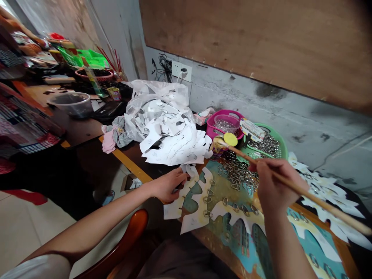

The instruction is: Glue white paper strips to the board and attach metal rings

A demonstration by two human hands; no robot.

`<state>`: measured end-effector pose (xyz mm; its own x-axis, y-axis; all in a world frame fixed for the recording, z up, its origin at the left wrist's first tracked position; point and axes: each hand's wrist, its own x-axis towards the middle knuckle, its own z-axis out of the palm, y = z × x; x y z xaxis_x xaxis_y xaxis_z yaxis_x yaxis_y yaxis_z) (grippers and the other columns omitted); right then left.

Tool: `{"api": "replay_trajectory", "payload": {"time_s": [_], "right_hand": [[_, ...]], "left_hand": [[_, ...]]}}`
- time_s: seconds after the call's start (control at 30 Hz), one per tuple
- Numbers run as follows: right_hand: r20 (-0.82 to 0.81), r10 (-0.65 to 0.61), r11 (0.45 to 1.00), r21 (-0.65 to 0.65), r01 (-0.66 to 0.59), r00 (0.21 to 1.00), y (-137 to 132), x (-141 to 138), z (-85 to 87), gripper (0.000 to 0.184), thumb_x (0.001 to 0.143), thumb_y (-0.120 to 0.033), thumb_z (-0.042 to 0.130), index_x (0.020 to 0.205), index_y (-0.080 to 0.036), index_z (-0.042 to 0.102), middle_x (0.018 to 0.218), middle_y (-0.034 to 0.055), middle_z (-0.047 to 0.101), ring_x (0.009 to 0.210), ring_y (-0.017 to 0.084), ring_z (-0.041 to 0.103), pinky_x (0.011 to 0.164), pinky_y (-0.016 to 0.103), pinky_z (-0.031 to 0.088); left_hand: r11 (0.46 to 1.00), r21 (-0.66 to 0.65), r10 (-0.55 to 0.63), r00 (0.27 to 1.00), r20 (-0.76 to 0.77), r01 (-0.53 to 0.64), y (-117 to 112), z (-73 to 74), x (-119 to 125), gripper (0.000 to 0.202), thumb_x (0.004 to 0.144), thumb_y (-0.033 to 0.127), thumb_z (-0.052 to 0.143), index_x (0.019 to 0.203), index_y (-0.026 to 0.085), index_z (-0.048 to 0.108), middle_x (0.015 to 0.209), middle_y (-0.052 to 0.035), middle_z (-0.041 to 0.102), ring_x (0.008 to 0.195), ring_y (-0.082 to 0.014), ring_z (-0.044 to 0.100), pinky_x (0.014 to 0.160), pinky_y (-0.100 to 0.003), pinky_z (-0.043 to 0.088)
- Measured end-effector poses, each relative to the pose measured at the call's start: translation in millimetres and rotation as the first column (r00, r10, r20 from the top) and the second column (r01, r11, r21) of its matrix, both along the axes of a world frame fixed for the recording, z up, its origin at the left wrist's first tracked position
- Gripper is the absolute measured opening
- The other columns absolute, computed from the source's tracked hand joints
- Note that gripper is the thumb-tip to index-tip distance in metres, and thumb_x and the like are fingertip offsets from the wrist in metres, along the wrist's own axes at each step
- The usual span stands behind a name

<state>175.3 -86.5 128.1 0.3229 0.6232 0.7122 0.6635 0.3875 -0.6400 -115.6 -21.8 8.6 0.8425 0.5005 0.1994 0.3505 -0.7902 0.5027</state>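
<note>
My right hand [276, 184] is closed round a long wooden-handled brush [305, 190]. The brush's pale tip rests at the mouth of a small tub [218, 149], whose yellow lid [230, 139] shows beside it. My left hand [170, 186] has its fingers bent and pressed together on a white cut-out strip [173, 211] at the table's near edge; its fingertips are partly hidden. Right beside lies another scalloped strip [196, 217] with metal rings [207, 199] along its edge. A third strip [229, 213] with rings lies in front of my right hand.
A bag of white cut pieces [171, 135] stands against the wall. Behind the loose rings [236, 172] are a pink basket [207, 130] and a green basket [283, 145]. More white pieces [334, 197] lie at right. Another person [26, 120] is at the left table.
</note>
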Motion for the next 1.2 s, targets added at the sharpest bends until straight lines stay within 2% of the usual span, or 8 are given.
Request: {"api": "replay_trajectory", "payload": {"time_s": [0.17,0.33,0.5,0.63,0.73,0.83,1.0,1.2], "right_hand": [[0.083,-0.122,0.992,0.01,0.122,0.989,44,12,17.0,0.018,0.084,-0.026,0.061,0.067,-0.018,0.06,0.057,-0.0006,0.059,0.051,0.013,0.055,0.05,0.024,0.042],[0.241,-0.031,0.993,-0.101,0.057,0.97,87,8,19.8,0.02,0.081,-0.026,0.059,0.064,-0.021,0.051,0.049,-0.0023,0.054,0.047,0.014,0.052,0.052,0.026,0.04],[0.316,0.023,0.975,-0.216,0.048,0.949,106,3,9.0,0.021,0.079,-0.027,0.059,0.061,-0.023,0.047,0.044,-0.0029,0.05,0.044,0.018,0.051,0.057,0.031,0.043],[-0.059,0.081,0.986,-0.144,-0.089,0.995,93,13,4.7,0.018,0.079,-0.029,0.062,0.065,-0.022,0.052,0.052,-0.0016,0.059,0.045,0.017,0.057,0.049,0.028,0.047],[-0.336,0.139,0.987,-0.024,-0.156,0.932,72,25,8.1,0.016,0.077,-0.026,0.064,0.066,-0.021,0.054,0.051,-0.0037,0.059,0.041,0.014,0.056,0.041,0.024,0.046],[-0.459,0.18,0.982,0.025,-0.19,0.87,50,38,8.4,0.014,0.073,-0.02,0.065,0.062,-0.019,0.055,0.05,-0.0055,0.057,0.039,0.012,0.056,0.038,0.021,0.045],[-0.515,0.278,0.916,-0.112,-0.385,0.811,9,40,-13.1,0.017,0.075,-0.021,0.068,0.062,-0.019,0.057,0.051,-0.003,0.06,0.038,0.013,0.054,0.038,0.023,0.045],[-0.264,0.34,0.84,-0.347,-0.418,0.903,-20,5,-46.2,0.023,0.089,-0.032,0.063,0.07,-0.02,0.059,0.059,0.0004,0.065,0.049,0.014,0.057,0.047,0.023,0.045]], "left_hand": [[1.0,-0.001,0.01,1.0,0.001,-0.01,-3,3.7,0,0.033,0.062,0.006,0.052,0.091,0.021,0.043,0.091,-0.008,0.049,0.081,-0.025,0.046,0.066,-0.035,0.04],[1.0,-0.018,0.02,1.0,-0.006,-0.02,-4,6.6,1,0.037,0.062,0.007,0.051,0.095,0.02,0.043,0.092,-0.0078,0.049,0.08,-0.0239,0.045,0.066,-0.033,0.039],[0.998,-0.049,0.023,0.999,-0.045,-0.025,-2,7.9,1,0.047,0.065,0.009,0.052,0.11,0.02,0.045,0.096,-0.0089,0.049,0.084,-0.0257,0.046,0.068,-0.034,0.04],[0.999,-0.033,0.007,1.0,-0.03,-0.008,-2,6.5,1,0.05,0.065,0.01,0.052,0.113,0.021,0.045,0.093,-0.0081,0.049,0.085,-0.0269,0.046,0.07,-0.036,0.04],[1.0,-0.027,-0.001,1.0,-0.028,0.0,-1,4.6,0,0.05,0.064,0.009,0.052,0.113,0.021,0.045,0.09,-0.0076,0.049,0.084,-0.027,0.046,0.071,-0.037,0.04],[0.999,-0.035,0.016,0.999,-0.032,-0.017,-1,2.4,0,0.052,0.064,0.009,0.052,0.114,0.02,0.044,0.091,-0.0079,0.049,0.083,-0.0267,0.046,0.07,-0.036,0.04],[0.998,-0.05,0.03,0.999,-0.029,-0.031,-2,-0.3,-1,0.053,0.065,0.009,0.053,0.116,0.019,0.041,0.095,-0.0091,0.049,0.088,-0.0273,0.048,0.073,-0.036,0.043],[0.999,-0.035,0.014,1.0,-0.019,-0.015,-1,-0.6,-1,0.064,0.068,0.009,0.053,0.128,0.018,0.034,0.099,-0.0097,0.05,0.09,-0.0268,0.048,0.077,-0.037,0.046]]}}
